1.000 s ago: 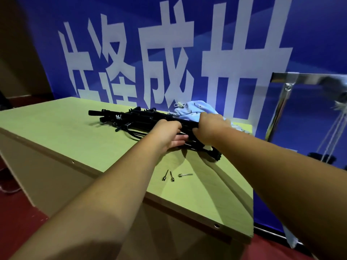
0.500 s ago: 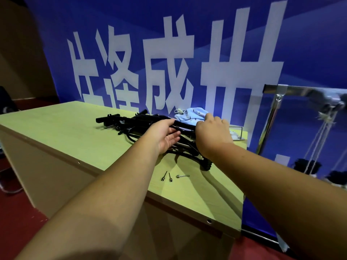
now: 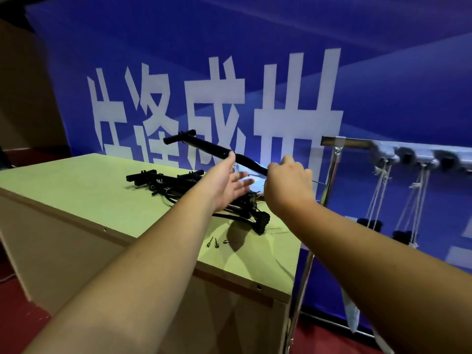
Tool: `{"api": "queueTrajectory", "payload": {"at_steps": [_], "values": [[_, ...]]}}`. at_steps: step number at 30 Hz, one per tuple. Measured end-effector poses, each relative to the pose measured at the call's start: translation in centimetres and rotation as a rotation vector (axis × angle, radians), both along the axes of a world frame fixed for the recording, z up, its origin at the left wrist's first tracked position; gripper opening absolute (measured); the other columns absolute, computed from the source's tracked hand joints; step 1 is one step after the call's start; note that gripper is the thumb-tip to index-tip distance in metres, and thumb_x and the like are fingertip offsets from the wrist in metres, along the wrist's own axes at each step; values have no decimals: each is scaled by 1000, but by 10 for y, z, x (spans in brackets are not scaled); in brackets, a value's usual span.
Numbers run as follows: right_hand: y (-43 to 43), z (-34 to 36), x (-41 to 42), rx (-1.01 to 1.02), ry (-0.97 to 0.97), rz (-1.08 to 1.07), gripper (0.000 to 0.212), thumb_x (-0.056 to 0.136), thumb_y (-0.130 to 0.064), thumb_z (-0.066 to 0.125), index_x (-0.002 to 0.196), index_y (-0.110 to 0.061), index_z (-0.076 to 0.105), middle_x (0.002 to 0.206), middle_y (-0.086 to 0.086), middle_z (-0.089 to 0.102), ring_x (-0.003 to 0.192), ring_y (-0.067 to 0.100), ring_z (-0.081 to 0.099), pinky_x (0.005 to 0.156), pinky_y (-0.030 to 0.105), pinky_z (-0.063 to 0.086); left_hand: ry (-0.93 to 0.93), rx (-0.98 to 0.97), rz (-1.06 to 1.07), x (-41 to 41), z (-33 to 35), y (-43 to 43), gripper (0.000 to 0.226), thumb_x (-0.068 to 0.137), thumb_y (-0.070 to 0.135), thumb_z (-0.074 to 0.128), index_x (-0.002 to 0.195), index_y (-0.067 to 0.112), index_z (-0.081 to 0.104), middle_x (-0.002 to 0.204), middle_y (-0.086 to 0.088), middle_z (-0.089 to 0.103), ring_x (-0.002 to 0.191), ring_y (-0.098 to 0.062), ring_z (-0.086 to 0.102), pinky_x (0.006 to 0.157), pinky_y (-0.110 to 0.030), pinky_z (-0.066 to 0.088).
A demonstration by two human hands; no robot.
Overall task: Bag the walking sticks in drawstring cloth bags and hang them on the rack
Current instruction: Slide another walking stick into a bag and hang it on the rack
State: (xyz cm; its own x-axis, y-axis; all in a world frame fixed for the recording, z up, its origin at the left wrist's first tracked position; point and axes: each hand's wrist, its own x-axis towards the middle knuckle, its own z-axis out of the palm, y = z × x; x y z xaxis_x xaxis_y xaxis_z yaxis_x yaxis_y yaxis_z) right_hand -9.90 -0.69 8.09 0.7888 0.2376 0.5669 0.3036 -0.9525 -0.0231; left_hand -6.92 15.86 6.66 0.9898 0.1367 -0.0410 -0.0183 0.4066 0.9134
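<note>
Three small metal pins lie near the front edge of the table, just short of the pile of folded black walking sticks toward its right end. A second ago both hands lay on that pile. Now the right hand has lifted one walking stick clear, fingers curled round its lower end, the handle slanting up and left above the table. The left hand is off the pile, palm open and fingers spread below the shaft, so one stick looks singled out for bagging. Pale blue cloth bags lie behind the hands near the far right corner. Beyond them, white cords hang from the rack.
</note>
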Motion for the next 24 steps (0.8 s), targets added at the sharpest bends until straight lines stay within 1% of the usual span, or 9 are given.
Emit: {"api": "queueTrajectory", "payload": {"at_steps": [3, 5, 9, 13, 15, 17, 20, 22, 24], "values": [[-11, 4, -15, 50, -34, -6, 21, 99, -17, 62, 120, -16, 63, 105, 6, 42, 89, 28, 42, 81, 40, 33, -104, -220, -29, -10, 26, -19, 67, 111, 48, 48, 158, 1, 38, 144, -19, 62, 130, -34, 64, 113, -48, 50], [-21, 7, -23, 96, -62, -11, 27, 101, -15, 58, 127, -19, 62, 107, 6, 44, 89, 28, 42, 80, 41, 32, -132, -243, -28, -19, 42, -35, 55, 112, 42, 49, 147, 0, 48, 142, -17, 63, 134, -35, 61, 118, -48, 46], [-49, 18, -41, 253, -70, 45, 47, 107, -16, 49, 150, -35, 51, 114, 3, 44, 92, 27, 44, 85, 44, 38, -198, -194, -77, -36, 68, -65, 37, 112, 37, 50, 127, 4, 59, 134, -10, 65, 128, -34, 65, 114, -50, 51], [-77, 28, -58, 364, -95, 57, 44, 110, -22, 43, 149, -40, 49, 121, 3, 48, 100, 30, 53, 91, 47, 44, -238, -129, -132, -54, 94, -95, 34, 110, 39, 54, 125, 9, 62, 135, -6, 66, 129, -35, 66, 108, -51, 55], [-91, 30, -67, 441, -102, 72, 41, 110, -25, 43, 148, -40, 50, 119, 2, 47, 96, 30, 56, 91, 50, 49, -251, -114, -169, -62, 104, -110, 36, 108, 41, 58, 129, 11, 62, 134, -4, 66, 130, -35, 65, 104, -49, 58], [-105, 31, -76, 544, -98, 135, 39, 110, -29, 43, 146, -42, 52, 114, -2, 47, 87, 27, 59, 86, 53, 55, -259, -110, -205, -71, 112, -121, 42, 106, 42, 62, 133, 10, 62, 130, -2, 68, 125, -35, 69, 99, -48, 60], [-131, 29, -94, 699, -61, 222, 40, 110, -27, 45, 144, -44, 57, 106, -4, 49, 78, 20, 60, 68, 39, 54, -262, -60, -245, -81, 121, -140, 38, 104, 46, 62, 121, 13, 68, 108, 0, 75, 111, -30, 69, 95, -45, 57], [-147, 24, -106, 748, -17, 267, 38, 109, -26, 46, 138, -48, 59, 100, 0, 56, 73, 20, 58, 62, 33, 46, -264, -18, -258, -87, 124, -152, 37, 103, 48, 62, 117, 15, 70, 110, 1, 75, 111, -27, 67, 101, -45, 53], [-164, 14, -121, 839, 57, 296, 35, 109, -25, 48, 124, -53, 61, 88, 2, 63, 66, 25, 57, 57, 36, 44, -266, 18, -278, -92, 124, -167, 38, 102, 51, 64, 112, 15, 71, 118, -1, 74, 110, -27, 68, 107, -49, 50]]}}
